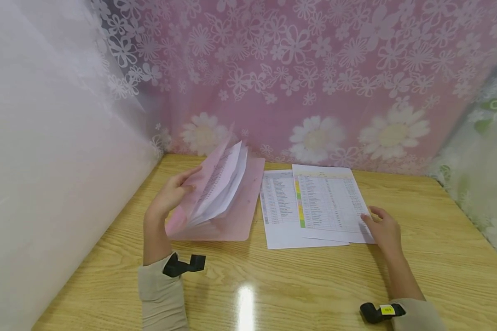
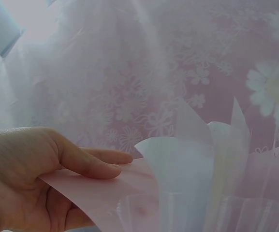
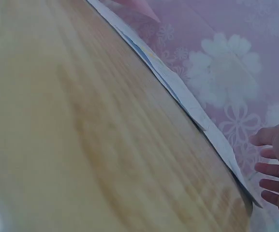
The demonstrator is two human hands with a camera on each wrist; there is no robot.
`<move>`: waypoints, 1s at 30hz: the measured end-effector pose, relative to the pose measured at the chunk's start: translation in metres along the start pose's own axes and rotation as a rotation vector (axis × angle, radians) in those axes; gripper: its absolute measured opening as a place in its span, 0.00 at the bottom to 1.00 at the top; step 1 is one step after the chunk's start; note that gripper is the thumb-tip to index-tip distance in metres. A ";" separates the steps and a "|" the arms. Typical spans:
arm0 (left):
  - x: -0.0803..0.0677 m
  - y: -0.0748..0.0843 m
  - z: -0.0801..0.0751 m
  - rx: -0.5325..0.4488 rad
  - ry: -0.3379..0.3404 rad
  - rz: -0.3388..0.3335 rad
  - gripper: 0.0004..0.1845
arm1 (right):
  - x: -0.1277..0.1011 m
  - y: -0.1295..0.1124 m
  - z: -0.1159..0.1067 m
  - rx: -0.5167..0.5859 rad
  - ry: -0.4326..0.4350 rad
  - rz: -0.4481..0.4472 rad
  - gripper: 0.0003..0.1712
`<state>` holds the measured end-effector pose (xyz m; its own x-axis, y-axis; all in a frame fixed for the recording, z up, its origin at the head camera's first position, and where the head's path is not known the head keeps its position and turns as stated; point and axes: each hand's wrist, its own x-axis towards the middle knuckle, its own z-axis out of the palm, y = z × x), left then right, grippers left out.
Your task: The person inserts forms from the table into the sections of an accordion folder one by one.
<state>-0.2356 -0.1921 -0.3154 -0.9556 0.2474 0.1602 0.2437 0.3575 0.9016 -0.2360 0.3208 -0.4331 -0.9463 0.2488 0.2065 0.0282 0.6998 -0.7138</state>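
Fingers (image 2: 100, 164) of left hand (image 1: 171, 193) pinch pink folder (image 1: 232, 216); right hand (image 1: 385, 230), seemingly relaxed, touches printed sheets (image 1: 327, 202).

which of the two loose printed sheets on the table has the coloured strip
The right-hand sheet, overlapping the plainer sheet, has a yellow-green strip down its left edge; the right hand rests at its corner.

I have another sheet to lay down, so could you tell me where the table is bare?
Bare table lies right of the sheets and along the near edge. Crowded: the folder the left hand holds open, and the sheets under the right hand.
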 end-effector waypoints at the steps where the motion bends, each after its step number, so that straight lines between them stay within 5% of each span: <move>1: 0.000 0.000 0.000 -0.003 0.001 0.003 0.29 | 0.001 0.002 0.000 -0.007 0.006 0.001 0.30; 11: -0.002 0.004 -0.002 -0.015 0.012 -0.019 0.29 | 0.006 0.018 0.007 -0.116 -0.049 -0.051 0.43; 30: 0.000 0.002 0.000 -0.003 -0.007 -0.015 0.29 | 0.004 0.017 0.009 -0.191 -0.040 -0.003 0.40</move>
<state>-0.2348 -0.1915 -0.3137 -0.9578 0.2487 0.1439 0.2291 0.3586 0.9050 -0.2421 0.3276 -0.4510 -0.9585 0.2223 0.1787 0.0825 0.8159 -0.5723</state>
